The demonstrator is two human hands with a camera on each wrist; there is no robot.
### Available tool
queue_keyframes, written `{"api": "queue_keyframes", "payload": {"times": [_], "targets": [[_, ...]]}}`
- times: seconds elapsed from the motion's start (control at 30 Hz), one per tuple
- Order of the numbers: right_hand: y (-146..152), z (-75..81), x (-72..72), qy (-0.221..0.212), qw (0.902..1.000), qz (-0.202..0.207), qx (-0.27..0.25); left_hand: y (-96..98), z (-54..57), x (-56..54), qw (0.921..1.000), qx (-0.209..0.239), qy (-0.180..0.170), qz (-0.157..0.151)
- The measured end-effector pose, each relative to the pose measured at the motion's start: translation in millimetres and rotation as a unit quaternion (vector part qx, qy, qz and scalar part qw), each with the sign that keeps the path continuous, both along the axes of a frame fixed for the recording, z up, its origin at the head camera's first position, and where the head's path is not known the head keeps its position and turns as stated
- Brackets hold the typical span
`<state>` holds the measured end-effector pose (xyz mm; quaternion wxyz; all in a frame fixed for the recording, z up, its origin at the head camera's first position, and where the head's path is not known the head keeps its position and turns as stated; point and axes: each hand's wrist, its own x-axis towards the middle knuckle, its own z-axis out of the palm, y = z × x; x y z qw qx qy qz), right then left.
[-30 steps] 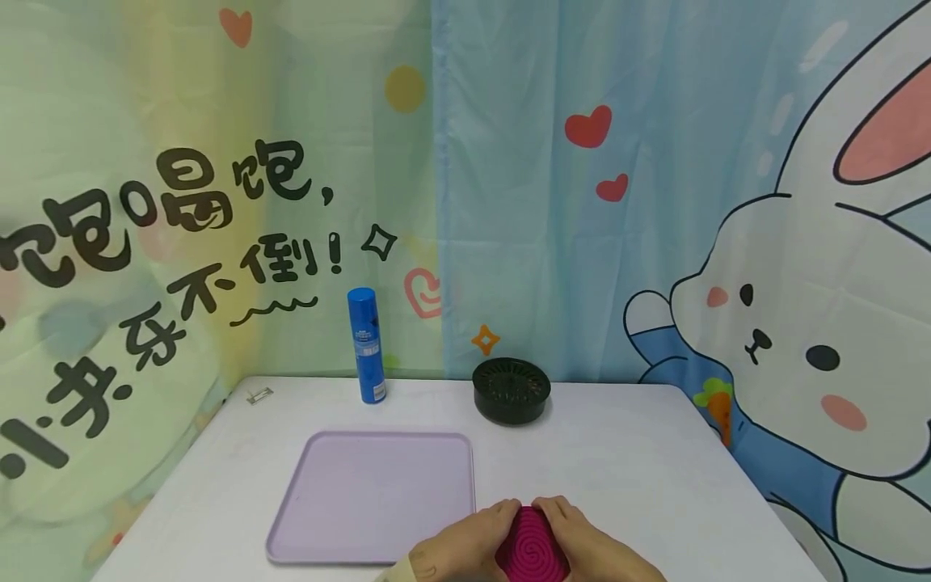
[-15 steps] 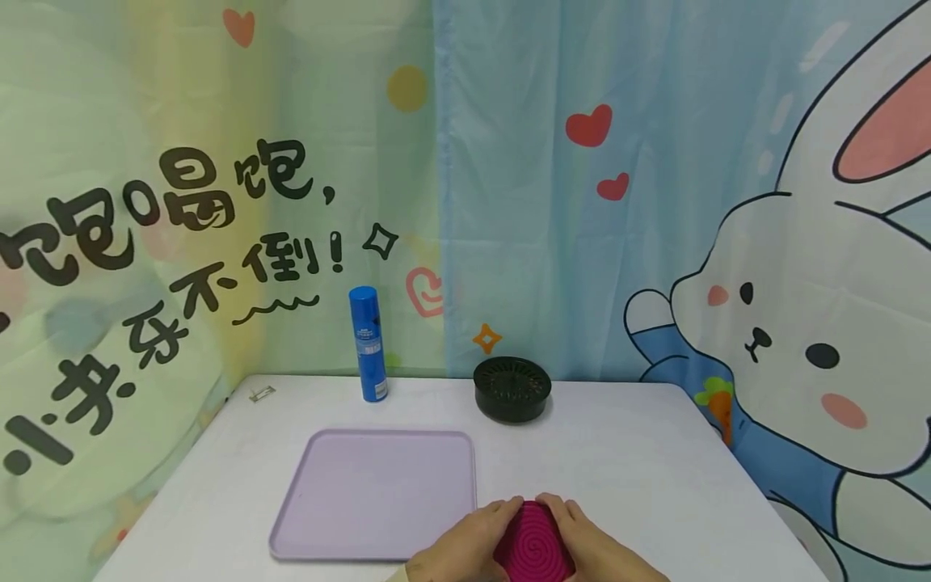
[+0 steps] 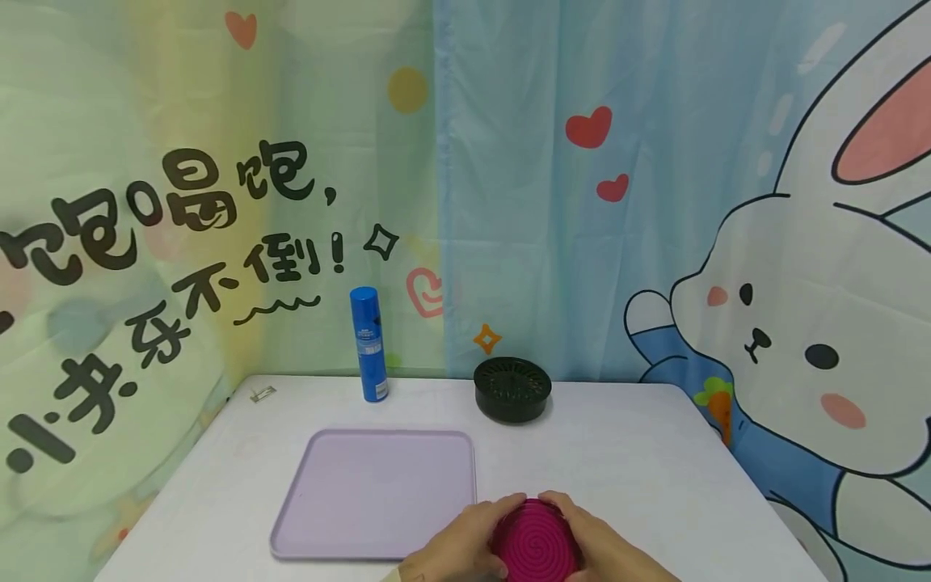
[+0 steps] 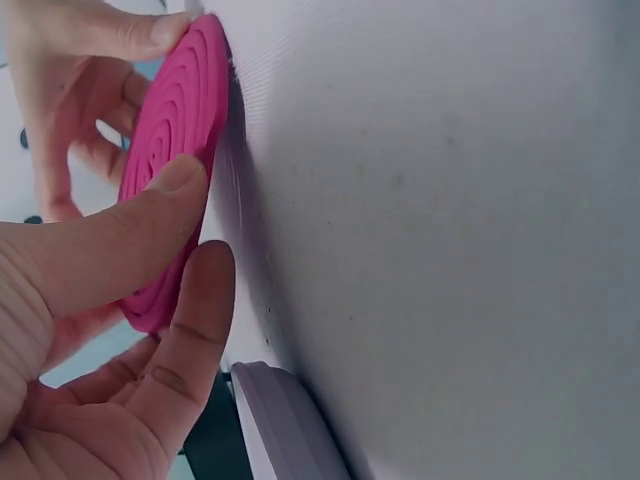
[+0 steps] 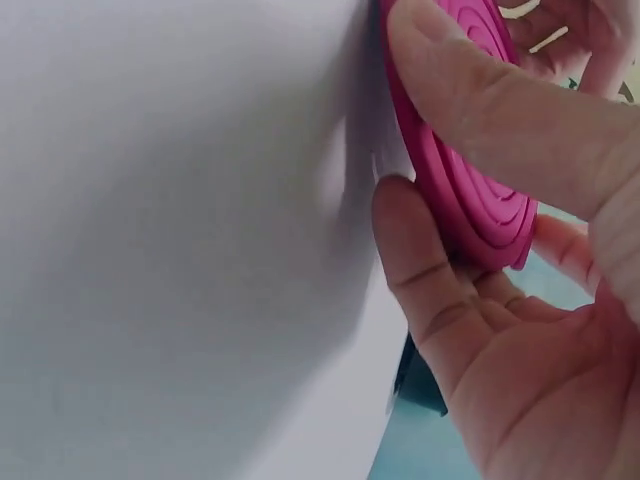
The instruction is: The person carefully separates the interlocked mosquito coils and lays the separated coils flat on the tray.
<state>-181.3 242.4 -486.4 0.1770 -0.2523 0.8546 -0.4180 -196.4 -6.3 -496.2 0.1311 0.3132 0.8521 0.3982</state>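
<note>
A magenta mosquito coil, a round disc with a spiral pattern, is held between both hands at the front of the table in the head view. My left hand pinches its left edge, and in the left wrist view the thumb presses the spiral face with fingers behind. On the opposite edge, my right hand grips likewise; its thumb lies over the face in the right wrist view. The disc is tilted, its spiral face toward the head camera. Its back is mostly hidden.
Left of the hands lies a lilac tray on the white table. Behind stand a blue spray can and a round black slotted container. A small metal piece lies at the back left. Printed curtains hang behind.
More of the coil's round face shows between the hands, which sit slightly farther apart and higher in the head view. The tray, can and black container stay in place.
</note>
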Motion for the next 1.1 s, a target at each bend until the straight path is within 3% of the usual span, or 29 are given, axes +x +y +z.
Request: {"api": "queue_keyframes", "payload": {"times": [0.17,0.37,0.6,0.77,1.0,1.1], "targets": [[7,0.9,-2.0,-0.054,0.9981,-0.018,-0.024,-2.5,-3.1,-3.5,0.9974,0.057,-0.041,-0.014],[13,2.3,-2.5,-0.036,0.9987,-0.036,-0.004,-7.4,-5.8,-6.2,0.9973,0.059,-0.044,0.005],[18,8.5,-5.4,0.01,0.9981,-0.06,0.008,-10.0,4.0,-8.7,0.996,0.066,-0.037,0.047],[17,14.4,-8.1,0.022,0.9943,-0.104,-0.004,-11.2,9.2,-11.1,0.992,0.105,-0.019,0.067],[10,19.8,-14.3,0.017,0.9816,-0.181,-0.059,-15.9,21.5,-18.0,0.9808,0.156,-0.061,0.099],[5,23.1,-18.3,0.025,0.9729,-0.217,-0.076,-17.9,26.8,-21.8,0.9766,0.176,-0.061,0.108]]}}
